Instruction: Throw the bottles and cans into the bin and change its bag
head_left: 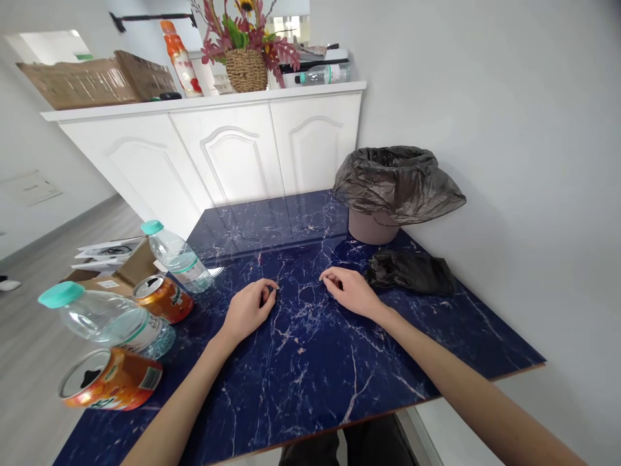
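Note:
My left hand [251, 309] rests on the dark blue marble-patterned table [310, 362], its fingers curled in toward the thumb with nothing in them. To its left stand two orange soda cans, a nearer can [114, 382] and a farther can [165, 299], both with opened tops. Among them are two clear bottles with teal caps, a nearer bottle [116, 323] and a farther bottle [182, 259], each partly filled. My right hand [352, 291] lies on the table, also loosely closed and empty. Just beyond it, a folded black plastic bag [412, 272] lies flat.
At the table's far right stands a bin [371, 226] lined with a black bag [398, 188]. A white cabinet [233, 155] behind carries a cardboard box [92, 81], a flower basket [246, 70] and bottles. Another cardboard box [138, 265] sits beyond the left edge; a wall borders the right.

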`<state>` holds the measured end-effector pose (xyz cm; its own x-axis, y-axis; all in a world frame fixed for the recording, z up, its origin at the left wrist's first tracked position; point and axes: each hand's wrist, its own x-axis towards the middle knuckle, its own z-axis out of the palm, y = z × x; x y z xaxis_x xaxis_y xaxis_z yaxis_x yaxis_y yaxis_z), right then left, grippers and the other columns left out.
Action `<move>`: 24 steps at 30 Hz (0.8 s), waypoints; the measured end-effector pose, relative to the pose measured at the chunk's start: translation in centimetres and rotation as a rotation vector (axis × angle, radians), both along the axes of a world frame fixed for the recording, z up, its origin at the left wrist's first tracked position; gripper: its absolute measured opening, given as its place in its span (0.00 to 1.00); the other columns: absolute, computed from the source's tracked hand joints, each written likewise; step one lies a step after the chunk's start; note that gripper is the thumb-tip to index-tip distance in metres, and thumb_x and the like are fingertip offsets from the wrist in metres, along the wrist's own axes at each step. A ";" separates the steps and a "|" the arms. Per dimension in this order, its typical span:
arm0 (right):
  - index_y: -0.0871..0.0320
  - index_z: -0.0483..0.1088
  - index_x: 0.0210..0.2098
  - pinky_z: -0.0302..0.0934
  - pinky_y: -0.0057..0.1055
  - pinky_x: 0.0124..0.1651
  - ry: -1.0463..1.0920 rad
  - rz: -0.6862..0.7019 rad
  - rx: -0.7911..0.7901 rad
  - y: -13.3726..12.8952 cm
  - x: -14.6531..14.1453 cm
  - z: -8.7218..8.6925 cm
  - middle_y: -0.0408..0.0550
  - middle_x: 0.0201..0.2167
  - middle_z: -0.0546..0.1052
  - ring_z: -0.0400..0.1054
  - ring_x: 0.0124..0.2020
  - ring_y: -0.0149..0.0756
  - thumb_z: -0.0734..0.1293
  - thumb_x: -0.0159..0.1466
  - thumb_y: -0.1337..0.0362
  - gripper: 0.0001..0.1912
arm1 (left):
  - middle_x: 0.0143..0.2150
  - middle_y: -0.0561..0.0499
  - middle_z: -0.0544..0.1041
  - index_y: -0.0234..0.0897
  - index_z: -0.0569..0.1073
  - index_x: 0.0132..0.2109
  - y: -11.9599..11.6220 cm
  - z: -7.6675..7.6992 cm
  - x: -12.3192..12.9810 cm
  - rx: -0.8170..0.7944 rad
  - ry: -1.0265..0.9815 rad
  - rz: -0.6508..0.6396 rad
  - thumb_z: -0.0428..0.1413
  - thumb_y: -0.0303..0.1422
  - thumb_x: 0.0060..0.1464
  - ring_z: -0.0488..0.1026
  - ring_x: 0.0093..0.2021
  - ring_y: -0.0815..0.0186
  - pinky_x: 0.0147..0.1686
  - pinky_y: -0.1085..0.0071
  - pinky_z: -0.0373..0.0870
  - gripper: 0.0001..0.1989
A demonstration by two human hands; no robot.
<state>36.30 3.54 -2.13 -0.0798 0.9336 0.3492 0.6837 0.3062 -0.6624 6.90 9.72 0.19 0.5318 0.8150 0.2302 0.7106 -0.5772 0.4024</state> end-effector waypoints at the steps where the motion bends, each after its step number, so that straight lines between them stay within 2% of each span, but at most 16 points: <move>1: 0.54 0.76 0.47 0.63 0.31 0.39 0.009 0.003 -0.006 -0.1 0.1 0.1 0.43 0.34 0.80 0.72 0.32 0.35 0.60 0.75 0.62 0.12 | 0.30 0.55 0.72 0.42 0.76 0.50 0.0 0.0 0.0 0.006 0.002 -0.003 0.50 0.42 0.68 0.72 0.32 0.63 0.34 0.68 0.64 0.14; 9: 0.53 0.77 0.45 0.62 0.34 0.43 -0.014 0.014 0.013 -0.5 0.0 0.2 0.45 0.37 0.80 0.73 0.36 0.37 0.62 0.74 0.62 0.11 | 0.29 0.55 0.71 0.42 0.76 0.50 0.3 0.1 0.2 0.022 0.014 -0.011 0.50 0.42 0.68 0.72 0.31 0.63 0.34 0.68 0.64 0.14; 24: 0.53 0.77 0.45 0.63 0.34 0.42 -0.024 0.015 0.016 -0.8 -0.1 0.3 0.45 0.37 0.80 0.73 0.37 0.37 0.62 0.75 0.62 0.11 | 0.30 0.54 0.71 0.42 0.76 0.50 0.0 0.2 0.1 0.027 0.018 -0.014 0.50 0.41 0.68 0.72 0.32 0.62 0.35 0.68 0.65 0.14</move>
